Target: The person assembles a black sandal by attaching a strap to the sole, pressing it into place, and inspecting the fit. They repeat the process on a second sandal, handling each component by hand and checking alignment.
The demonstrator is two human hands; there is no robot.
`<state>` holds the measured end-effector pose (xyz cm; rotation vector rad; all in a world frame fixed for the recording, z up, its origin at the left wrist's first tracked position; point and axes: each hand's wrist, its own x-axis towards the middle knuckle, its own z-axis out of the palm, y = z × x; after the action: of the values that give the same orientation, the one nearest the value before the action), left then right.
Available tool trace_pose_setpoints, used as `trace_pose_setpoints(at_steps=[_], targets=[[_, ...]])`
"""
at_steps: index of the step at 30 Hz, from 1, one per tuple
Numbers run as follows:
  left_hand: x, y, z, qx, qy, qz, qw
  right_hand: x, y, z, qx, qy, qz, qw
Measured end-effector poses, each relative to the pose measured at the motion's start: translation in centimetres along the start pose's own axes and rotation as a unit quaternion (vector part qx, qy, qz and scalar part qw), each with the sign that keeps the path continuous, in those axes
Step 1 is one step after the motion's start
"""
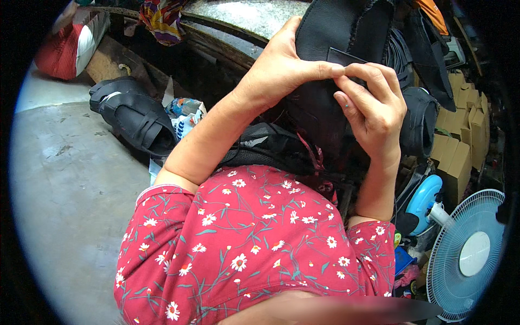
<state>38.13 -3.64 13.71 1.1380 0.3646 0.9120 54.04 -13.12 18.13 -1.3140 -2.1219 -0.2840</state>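
A black leather piece (330,32) with a rough, stitched-looking edge rises in front of me at the top of the view. My left hand (279,70) grips its near side, thumb stretched across the front and the other fingers hidden behind. At the tip of that thumb, my right hand (376,105) pinches with thumb and fingers bent together. What sits in this pinch is too small to make out. Just above the fingertips a narrow dark flap (344,56) sticks up from the leather.
Black strapped shoes (135,116) lie on the grey floor (70,179) at left, beside a printed plastic bag (187,116). A worktable (244,16) stands at the back. On the right are another black shoe (420,119), cardboard boxes (452,162) and a blue fan (466,260).
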Motion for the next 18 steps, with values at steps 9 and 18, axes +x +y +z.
trace_pose_setpoints(at_steps=[9,18], targets=[[0.6,0.2,-1.7,-0.093,-0.003,-0.01,0.996,-2.8,3.1,-0.6,0.214,0.147,0.187,0.947],[-0.2,-0.7,-4.6,-0.303,-0.032,0.01,0.952,-5.5,3.3,3.0,0.73,0.105,0.344,0.581]])
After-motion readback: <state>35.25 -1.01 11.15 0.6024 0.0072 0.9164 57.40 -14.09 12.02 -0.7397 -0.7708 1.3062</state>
